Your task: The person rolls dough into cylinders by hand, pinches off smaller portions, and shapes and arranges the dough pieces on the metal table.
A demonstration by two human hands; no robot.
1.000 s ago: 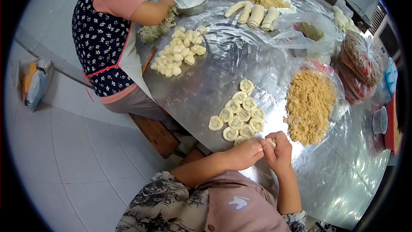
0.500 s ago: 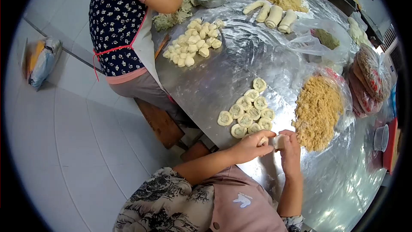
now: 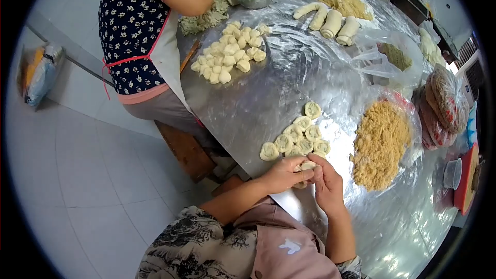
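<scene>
A small pale piece of dough is pinched between my two hands, just above the steel table. My left hand wraps its fingers and thumb around it from the left. From the right, my right hand closes its fingertips on the same piece. Right beyond my hands lie several round dough cups with a greenish-grey filling, some partly hidden by my fingers. A heap of tan crumbly filling is to the right of my right hand, on a plastic sheet.
Across the steel table, a co-worker stands beside a pile of dough lumps and greenish dough. Dough rolls, a bagged bowl, red-brown bags and a clear cup stand farther off.
My hands have come together and shifted left, toward the filled dough cups. The dough piece is now between both hands. The view has tilted slightly.
</scene>
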